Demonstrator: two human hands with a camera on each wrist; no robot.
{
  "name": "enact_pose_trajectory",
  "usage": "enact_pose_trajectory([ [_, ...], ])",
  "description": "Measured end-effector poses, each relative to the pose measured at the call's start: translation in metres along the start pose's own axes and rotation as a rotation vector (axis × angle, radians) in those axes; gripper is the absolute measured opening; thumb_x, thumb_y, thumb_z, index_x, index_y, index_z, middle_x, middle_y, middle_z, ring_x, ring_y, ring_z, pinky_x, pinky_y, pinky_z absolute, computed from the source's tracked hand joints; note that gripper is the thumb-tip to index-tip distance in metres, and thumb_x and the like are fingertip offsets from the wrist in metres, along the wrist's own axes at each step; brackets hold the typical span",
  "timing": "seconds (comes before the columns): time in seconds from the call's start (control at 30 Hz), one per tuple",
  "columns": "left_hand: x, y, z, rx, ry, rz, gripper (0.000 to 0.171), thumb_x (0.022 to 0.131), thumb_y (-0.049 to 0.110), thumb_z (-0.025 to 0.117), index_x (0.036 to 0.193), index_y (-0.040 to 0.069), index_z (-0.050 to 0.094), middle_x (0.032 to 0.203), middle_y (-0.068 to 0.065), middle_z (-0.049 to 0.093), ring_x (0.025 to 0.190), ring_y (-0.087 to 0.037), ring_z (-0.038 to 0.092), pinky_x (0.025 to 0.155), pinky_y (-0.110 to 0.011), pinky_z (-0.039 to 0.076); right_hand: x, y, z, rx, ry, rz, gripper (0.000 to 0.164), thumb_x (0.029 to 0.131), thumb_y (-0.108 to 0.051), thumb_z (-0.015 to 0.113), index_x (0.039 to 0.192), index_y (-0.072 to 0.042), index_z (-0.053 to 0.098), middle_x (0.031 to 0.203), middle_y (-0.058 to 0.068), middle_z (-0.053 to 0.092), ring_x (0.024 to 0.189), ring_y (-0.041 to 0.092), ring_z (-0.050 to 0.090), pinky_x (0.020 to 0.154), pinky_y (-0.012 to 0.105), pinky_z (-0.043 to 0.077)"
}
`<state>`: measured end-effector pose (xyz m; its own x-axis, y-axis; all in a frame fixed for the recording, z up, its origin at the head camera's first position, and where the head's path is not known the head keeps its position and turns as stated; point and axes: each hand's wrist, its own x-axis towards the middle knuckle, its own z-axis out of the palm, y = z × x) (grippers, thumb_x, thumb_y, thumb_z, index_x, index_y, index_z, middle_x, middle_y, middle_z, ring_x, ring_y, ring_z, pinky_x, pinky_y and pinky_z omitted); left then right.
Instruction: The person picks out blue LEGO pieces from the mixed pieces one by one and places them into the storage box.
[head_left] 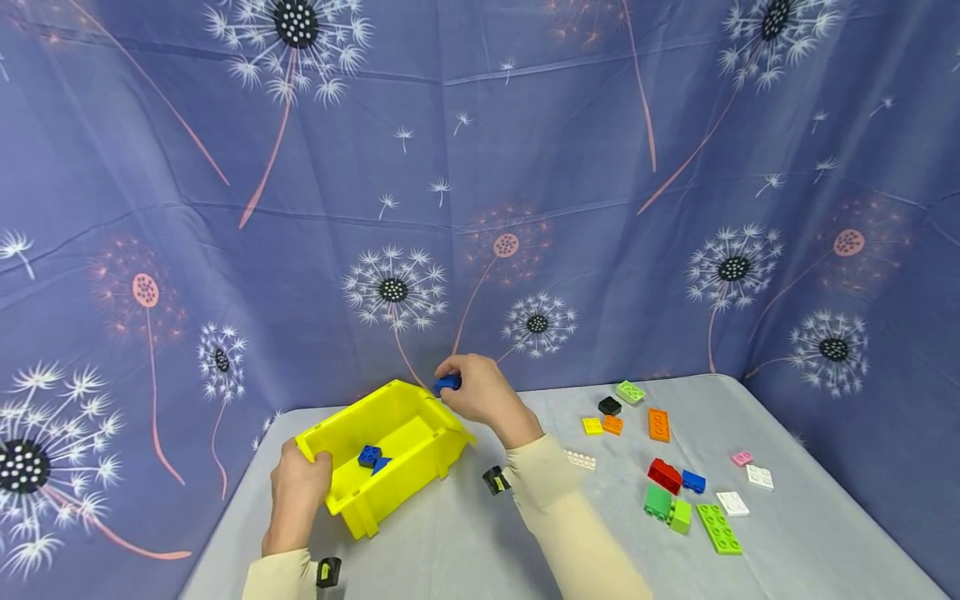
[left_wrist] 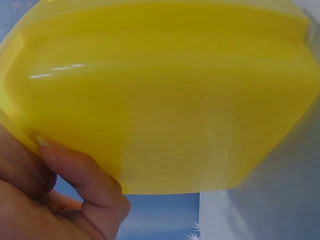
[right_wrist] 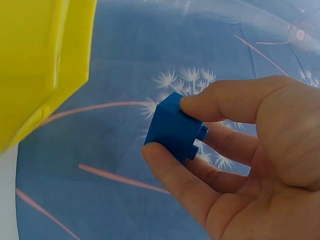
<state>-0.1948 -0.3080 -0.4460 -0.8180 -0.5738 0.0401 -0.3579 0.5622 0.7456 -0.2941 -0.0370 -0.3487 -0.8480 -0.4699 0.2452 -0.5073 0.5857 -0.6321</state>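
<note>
A yellow bin (head_left: 397, 492) stands on the left part of the table, its near left end gripped by my left hand (head_left: 300, 485). In the left wrist view, the thumb and a finger pinch the wall of the yellow bin (left_wrist: 175, 125). Inside the bin lie a blue toy brick (head_left: 369, 455) and another blue piece (head_left: 380, 464). My right hand (head_left: 480, 392) holds a blue brick (head_left: 447, 382) at the bin's far right corner. In the right wrist view, thumb and fingers pinch this blue brick (right_wrist: 172, 125), which has a slanted face and studs.
Loose bricks lie across the table's right side: red (head_left: 664, 475), blue (head_left: 693, 482), green (head_left: 657, 502), a long lime one (head_left: 718, 529), orange (head_left: 658, 425), black (head_left: 610, 406), white (head_left: 732, 504) and pink (head_left: 742, 458). A patterned blue cloth (head_left: 600, 250) hangs behind the table.
</note>
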Motion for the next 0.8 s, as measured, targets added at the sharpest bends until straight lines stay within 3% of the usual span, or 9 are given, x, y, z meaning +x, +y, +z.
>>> enact_pose_trajectory([
  [0.43,-0.002,0.004,-0.002,0.01,-0.002,-0.015,0.062,0.091,0.017,0.046,0.14,-0.011,0.02,0.109,-0.034,0.048,0.085,-0.035,0.056,0.064,-0.039,0.047,0.007,-0.024,0.029,0.057,-0.032,0.055,0.022,0.084,-0.016,0.067,0.106,-0.019,0.068,0.103,-0.002,0.063,0.076,0.011,0.054,0.065,0.025,0.046],
  [0.67,-0.003,0.004,-0.001,0.013,0.013,-0.014,0.061,0.091,0.016,0.046,0.14,-0.01,0.022,0.109,-0.034,0.05,0.084,-0.034,0.056,0.066,-0.041,0.047,0.01,-0.031,0.054,0.047,-0.071,0.092,0.025,0.082,-0.013,0.067,0.107,-0.014,0.067,0.109,0.002,0.063,0.063,0.012,0.053,0.053,0.025,0.044],
  [0.8,-0.002,0.004,0.0,0.0,0.006,-0.012,0.062,0.091,0.016,0.046,0.14,-0.011,0.02,0.108,-0.035,0.049,0.081,-0.034,0.057,0.062,-0.039,0.048,0.011,-0.035,0.066,0.036,-0.078,0.104,0.026,0.081,-0.012,0.067,0.107,-0.014,0.067,0.111,0.004,0.063,0.051,0.012,0.044,0.044,0.025,0.038],
])
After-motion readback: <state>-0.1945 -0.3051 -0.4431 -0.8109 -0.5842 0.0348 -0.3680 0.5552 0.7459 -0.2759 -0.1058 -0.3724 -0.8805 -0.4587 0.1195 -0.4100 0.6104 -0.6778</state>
